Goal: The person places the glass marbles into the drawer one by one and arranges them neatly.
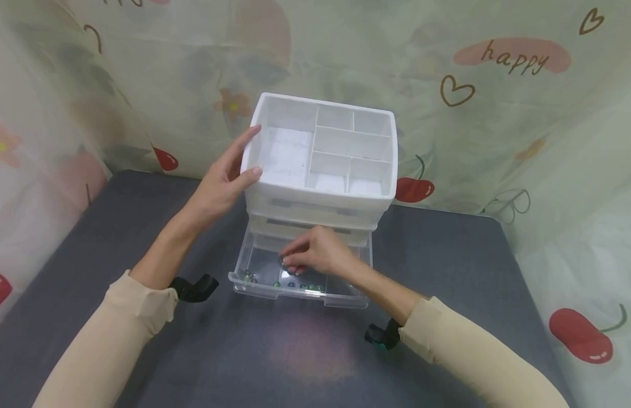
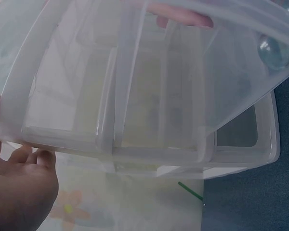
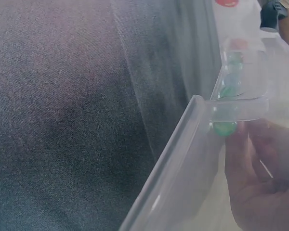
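A white plastic drawer organizer stands on the table, its top divided into several compartments. My left hand holds its left side, with the thumb and index finger over the top rim. The clear bottom drawer is pulled out towards me. Inside it, my right hand has its fingers curled down, thumb and index fingertips pinching a small dark marble. Several glass marbles lie along the drawer's front wall, others in its left corner. In the right wrist view a green marble shows right at the fingertips.
The organizer stands on a dark grey table. A pale curtain printed with cherries, flowers and hearts hangs behind and at both sides. Black wrist camera mounts stick out from both wrists. Thin dividers split the drawer's inside.
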### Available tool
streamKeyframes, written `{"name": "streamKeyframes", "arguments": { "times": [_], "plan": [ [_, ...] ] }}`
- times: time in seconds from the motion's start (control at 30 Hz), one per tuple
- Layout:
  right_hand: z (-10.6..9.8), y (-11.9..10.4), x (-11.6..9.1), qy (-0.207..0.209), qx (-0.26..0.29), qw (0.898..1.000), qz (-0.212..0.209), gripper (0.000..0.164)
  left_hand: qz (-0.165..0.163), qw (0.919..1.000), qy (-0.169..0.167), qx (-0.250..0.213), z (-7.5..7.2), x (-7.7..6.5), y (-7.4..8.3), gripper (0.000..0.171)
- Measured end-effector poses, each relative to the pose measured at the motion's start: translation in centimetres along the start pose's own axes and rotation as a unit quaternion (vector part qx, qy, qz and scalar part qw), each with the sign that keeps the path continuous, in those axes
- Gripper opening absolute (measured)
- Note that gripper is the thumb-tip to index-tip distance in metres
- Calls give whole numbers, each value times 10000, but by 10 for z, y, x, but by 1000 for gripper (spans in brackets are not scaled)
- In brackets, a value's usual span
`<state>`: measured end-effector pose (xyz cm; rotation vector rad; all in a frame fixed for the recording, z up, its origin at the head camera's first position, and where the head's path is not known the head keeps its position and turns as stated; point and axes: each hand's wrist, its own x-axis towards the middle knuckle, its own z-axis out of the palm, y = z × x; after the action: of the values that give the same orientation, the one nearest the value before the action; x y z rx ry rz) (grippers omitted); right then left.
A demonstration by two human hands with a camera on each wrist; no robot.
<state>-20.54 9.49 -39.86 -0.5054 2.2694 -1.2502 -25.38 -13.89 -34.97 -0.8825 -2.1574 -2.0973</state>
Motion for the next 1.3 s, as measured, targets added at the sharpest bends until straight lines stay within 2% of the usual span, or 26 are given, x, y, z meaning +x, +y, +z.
{"name": "streamKeyframes", "arguments": {
  "times": [0.33, 0.8, 1.03, 1.3],
  "plan": [
    [1, 0, 2, -70, 157, 9997, 192, 13, 58, 10000, -14, -40, -1, 0, 1, 67],
    [0, 0, 1, -96, 322, 9993, 185, 18, 46, 10000, 22, 49, 0, -1, 0, 66],
    [-3, -4, -7, -35, 510, 9987, 40, 17, 62, 9999, 29, 87, 0, -1, -2, 66],
    [-14, -10, -24, 74, 829, 9959, -350, 21, 34, 9999, 40, 104, 0, -1, -2, 66]
  ]
}}
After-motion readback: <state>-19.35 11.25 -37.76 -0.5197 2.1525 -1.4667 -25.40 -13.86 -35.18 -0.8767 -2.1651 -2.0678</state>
